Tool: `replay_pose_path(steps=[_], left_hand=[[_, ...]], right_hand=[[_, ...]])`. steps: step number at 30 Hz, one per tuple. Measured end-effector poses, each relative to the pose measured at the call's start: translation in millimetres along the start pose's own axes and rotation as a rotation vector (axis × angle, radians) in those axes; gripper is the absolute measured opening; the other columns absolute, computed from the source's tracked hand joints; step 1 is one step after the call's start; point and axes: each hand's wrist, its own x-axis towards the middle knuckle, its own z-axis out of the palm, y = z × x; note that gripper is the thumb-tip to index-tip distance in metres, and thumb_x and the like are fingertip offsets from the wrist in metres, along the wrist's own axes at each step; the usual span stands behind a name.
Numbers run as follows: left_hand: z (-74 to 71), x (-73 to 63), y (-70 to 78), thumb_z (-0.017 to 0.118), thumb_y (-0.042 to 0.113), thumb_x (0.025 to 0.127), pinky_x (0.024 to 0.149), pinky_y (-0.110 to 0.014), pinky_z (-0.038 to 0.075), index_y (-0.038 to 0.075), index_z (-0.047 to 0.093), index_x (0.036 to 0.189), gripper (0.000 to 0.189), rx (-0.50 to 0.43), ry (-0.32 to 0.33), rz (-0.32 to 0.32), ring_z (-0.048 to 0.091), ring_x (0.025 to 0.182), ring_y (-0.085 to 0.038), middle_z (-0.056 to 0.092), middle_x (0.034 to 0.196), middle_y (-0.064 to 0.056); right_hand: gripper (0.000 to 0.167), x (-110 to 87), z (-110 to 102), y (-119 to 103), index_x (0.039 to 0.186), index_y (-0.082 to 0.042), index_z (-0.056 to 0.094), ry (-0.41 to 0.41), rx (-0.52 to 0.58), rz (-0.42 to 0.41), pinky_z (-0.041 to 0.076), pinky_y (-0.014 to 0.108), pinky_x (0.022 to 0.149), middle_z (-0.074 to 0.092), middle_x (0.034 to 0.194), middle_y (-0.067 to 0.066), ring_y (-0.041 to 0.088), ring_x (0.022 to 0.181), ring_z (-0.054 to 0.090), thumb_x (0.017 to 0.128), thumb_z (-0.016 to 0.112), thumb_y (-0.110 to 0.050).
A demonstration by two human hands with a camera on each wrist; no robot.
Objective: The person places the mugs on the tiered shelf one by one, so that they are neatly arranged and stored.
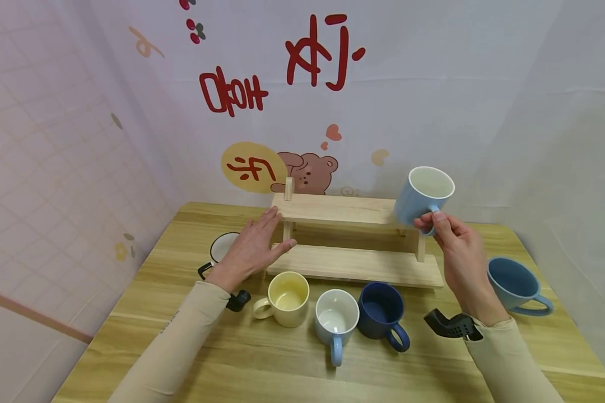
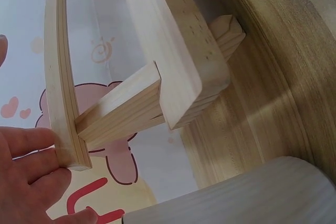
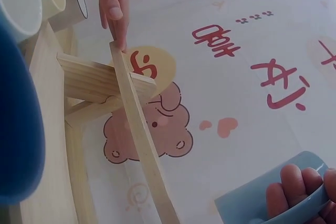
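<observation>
A two-tier wooden shelf [image 1: 333,208] stands at the back of the table. My right hand [image 1: 461,254] grips a light blue mug [image 1: 417,200] by its handle, upright near the right end of the top board. In the right wrist view, fingers curl through the handle of this mug [image 3: 268,195], and a gap shows between mug and board. My left hand [image 1: 249,246] has its fingers stretched out, their tips touching the left end of the top board [image 2: 65,103]. Behind that hand, a white mug with a dark rim [image 1: 223,246] is partly hidden.
In front of the shelf stand a yellow mug [image 1: 288,300], a white-and-blue mug [image 1: 336,316] and a dark blue mug [image 1: 380,310]. A wide blue cup [image 1: 516,285] sits at the right, beside my right wrist. A printed cloth [image 1: 413,84] hangs behind the table.
</observation>
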Motion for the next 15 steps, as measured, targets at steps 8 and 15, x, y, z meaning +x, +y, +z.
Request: replay_pose_path(steps=[8, 15], left_hand=[[0.7, -1.2, -1.8, 0.049, 0.064, 0.102, 0.125, -0.057, 0.019, -0.001, 0.037, 0.158, 0.086, -0.008, 0.001, 0.008, 0.025, 0.156, -0.030, 0.026, 0.169, -0.015], [1.5, -0.9, -2.7, 0.049, 0.063, 0.102, 0.126, -0.056, 0.018, 0.000, 0.037, 0.159, 0.086, -0.020, 0.000, 0.006, 0.025, 0.156, -0.030, 0.025, 0.170, -0.014]], right_hand=[[0.033, 15.5, 10, 7, 0.112, 0.004, 0.072, 0.016, 0.009, 0.030, 0.042, 0.028, 0.113, 0.078, 0.100, 0.002, 0.014, 0.104, 0.072, 0.102, 0.065, -0.027], [0.033, 24.7, 12, 14, 0.113, 0.005, 0.071, -0.001, 0.008, 0.033, 0.044, 0.027, 0.111, 0.077, 0.102, 0.001, 0.014, 0.103, 0.073, 0.103, 0.065, -0.026]])
